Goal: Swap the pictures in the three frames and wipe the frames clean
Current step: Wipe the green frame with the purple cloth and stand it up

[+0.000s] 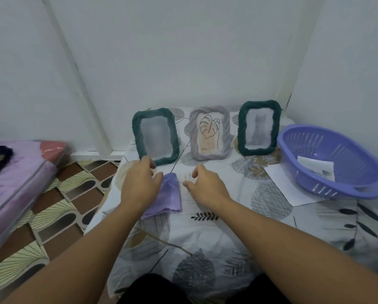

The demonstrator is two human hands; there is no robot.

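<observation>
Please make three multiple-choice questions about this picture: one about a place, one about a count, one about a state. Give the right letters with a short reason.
1. Where does the folded purple cloth lie?
A. in the basket
B. on the leaf-print table cover, between the hands
C. on the floor

2. How many dark green wavy frames stand there?
A. one
B. two
C. three

3. What is in the purple plastic basket?
A. paper prints
B. a frame
C. a cloth

Answers: 1 B, it lies beside the left hand; 2 B, the left green frame and right green frame flank a grey frame; 3 A, the white paper print shows inside.
</observation>
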